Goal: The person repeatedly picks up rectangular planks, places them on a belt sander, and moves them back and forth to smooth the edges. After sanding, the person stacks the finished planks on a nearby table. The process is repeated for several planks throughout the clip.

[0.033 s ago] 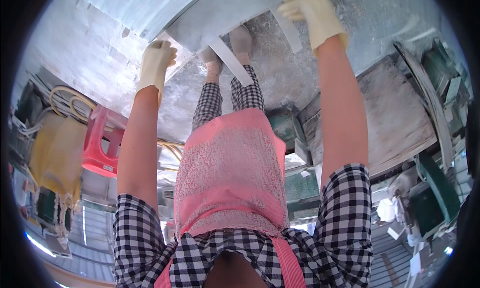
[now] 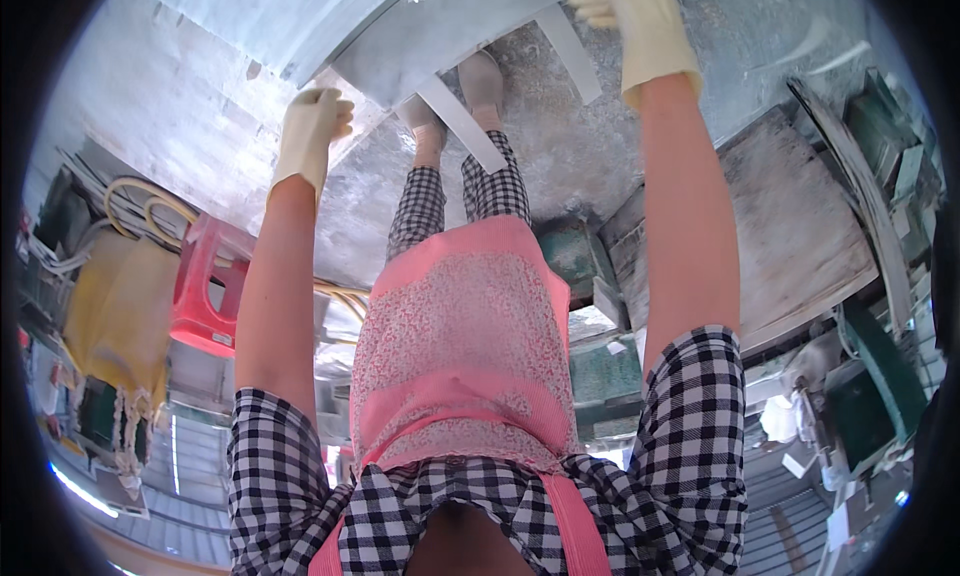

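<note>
My left hand [image 2: 312, 131], in a cream rubber glove, is closed with its fingers curled, close to the near left corner of a smooth grey sheet [image 2: 440, 41]. What lies inside its fingers, if anything, is hidden. Farther right, my right hand [image 2: 640, 36] wears a matching glove. Its fingers stretch leftward, slightly apart, near the sheet's right part, and nothing shows in them. Two pale flat strips, a nearer one [image 2: 465, 126] and a farther one [image 2: 570, 56], stick out from the sheet's near edge toward me.
My shoes [image 2: 483, 81] stand on a worn, dusty grey surface below the sheet. A red plastic stool [image 2: 205, 321] and coiled yellow hose [image 2: 125, 191] are at left, beside a yellow cloth [image 2: 120, 301]. A dusty board [image 2: 760, 226] lies at right, near green metal parts [image 2: 890, 366].
My right hand has shifted a little to the right and away from me. My left hand and the grey sheet stay nearly where they were.
</note>
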Available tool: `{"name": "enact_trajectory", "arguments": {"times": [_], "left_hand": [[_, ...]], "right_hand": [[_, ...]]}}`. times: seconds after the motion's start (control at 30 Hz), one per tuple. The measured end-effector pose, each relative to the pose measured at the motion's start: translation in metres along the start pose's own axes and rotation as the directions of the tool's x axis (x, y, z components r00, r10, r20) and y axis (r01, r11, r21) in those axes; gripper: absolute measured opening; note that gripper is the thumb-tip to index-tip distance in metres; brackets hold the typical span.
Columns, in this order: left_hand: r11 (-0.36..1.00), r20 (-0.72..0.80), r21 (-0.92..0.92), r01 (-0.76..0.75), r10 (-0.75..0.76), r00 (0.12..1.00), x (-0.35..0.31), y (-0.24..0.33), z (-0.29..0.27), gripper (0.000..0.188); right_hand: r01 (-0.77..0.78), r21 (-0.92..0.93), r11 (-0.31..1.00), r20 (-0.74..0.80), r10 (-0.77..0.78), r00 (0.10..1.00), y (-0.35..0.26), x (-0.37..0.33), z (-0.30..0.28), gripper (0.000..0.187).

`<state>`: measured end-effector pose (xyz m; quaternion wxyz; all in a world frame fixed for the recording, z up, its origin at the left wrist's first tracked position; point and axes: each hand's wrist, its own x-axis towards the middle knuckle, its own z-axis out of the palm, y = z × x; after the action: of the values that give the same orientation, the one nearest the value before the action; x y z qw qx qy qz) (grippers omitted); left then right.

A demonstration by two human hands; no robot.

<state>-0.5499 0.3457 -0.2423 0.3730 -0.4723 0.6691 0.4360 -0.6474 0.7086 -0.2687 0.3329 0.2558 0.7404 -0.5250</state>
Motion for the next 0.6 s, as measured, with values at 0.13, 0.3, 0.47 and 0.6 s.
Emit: {"name": "enact_trajectory", "arguments": {"times": [0.13,0.3,0.47,0.6], "left_hand": [[0.955,0.078,-0.297,0.013,0.011,0.997,-0.015,-0.018,0.006,0.040],[0.954,0.120,-0.250,-0.166,0.201,0.972,-0.009,-0.032,0.037,0.027],[0.866,0.097,-0.493,0.088,-0.046,0.994,0.009,-0.034,0.047,0.020],[0.972,0.109,-0.167,-0.167,0.187,0.976,0.018,-0.048,0.042,0.028]], "right_hand": [[0.329,-0.184,0.926,-0.225,-0.365,0.903,0.012,0.021,-0.025,0.042],[0.430,-0.237,0.871,-0.096,-0.462,0.882,0.033,0.048,0.001,0.061],[0.271,-0.510,0.816,-0.139,-0.389,0.911,0.038,0.065,0.028,0.073],[0.328,-0.350,0.877,-0.124,-0.390,0.912,0.040,0.056,0.023,0.074]]}}
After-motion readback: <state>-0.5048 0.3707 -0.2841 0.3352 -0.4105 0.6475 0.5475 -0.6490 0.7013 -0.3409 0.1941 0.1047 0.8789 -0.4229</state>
